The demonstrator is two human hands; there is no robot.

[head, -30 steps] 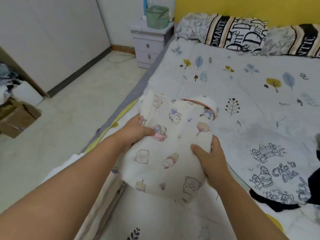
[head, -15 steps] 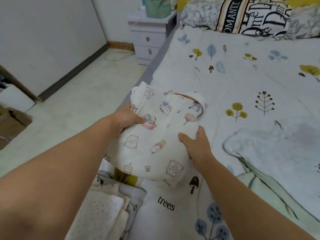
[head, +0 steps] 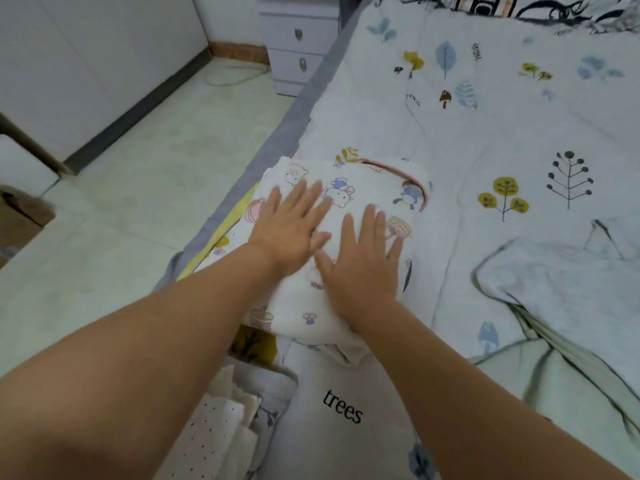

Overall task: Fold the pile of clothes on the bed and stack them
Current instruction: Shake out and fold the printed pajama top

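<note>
Patting a folded top (head: 349,237) flat on the bed (head: 519,133), left hand (head: 291,226) and right hand (head: 360,261) fingers spread, gripping nothing; dotted folded cloth (head: 214,431) nearby, so probably partway done.

The folded white cartoon-print garment (head: 349,202), gripped before, now lies on the bed under flat left hand (head: 294,226) and right hand (head: 362,268).

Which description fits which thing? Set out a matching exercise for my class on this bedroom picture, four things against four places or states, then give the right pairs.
Things:
1. left hand
2. cartoon-print garment
3. dotted cloth
4. nightstand

Descriptions:
A. stands on the floor beside the bed
B. lies at the bottom edge of the picture, by the left forearm
C. lies folded on the bedspread near the bed's edge
D. presses flat, fingers spread

Pairs: 1-D, 2-C, 3-B, 4-A
</note>
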